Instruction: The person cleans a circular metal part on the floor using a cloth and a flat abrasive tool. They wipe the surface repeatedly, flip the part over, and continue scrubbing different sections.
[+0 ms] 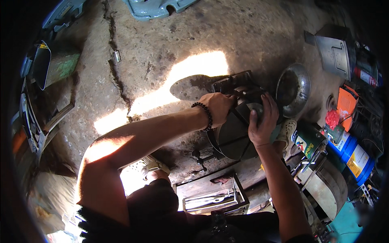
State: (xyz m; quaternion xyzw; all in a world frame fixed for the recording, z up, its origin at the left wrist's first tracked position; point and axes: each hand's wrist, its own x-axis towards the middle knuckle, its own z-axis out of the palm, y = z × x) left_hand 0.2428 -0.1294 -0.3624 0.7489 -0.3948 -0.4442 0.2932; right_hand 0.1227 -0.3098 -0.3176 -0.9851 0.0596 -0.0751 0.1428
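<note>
My left hand point(219, 108), with a dark beaded bracelet at the wrist, is closed at the far left edge of a dark round metal table point(233, 139) with grooves across its top. What its fingers grip is hidden. My right hand point(265, 121) curves over a dark metal part point(255, 107) with a grey rounded face, thumb on the near side and fingers on the far side. This part sits toward the far right of the round table. Beyond both hands stands a dark metal block point(231, 82), partly in shadow. A crank handle point(199, 158) sticks out below the table's left side.
A round metal dish point(300, 91) lies right of the hands. Near my body is an open drawer point(244, 196) holding tools. Blue bucket point(358, 160), green can point(310, 139), orange case point(347, 106) and metal box point(334, 52) stand at the right. A green metal channel point(63, 62) is far left.
</note>
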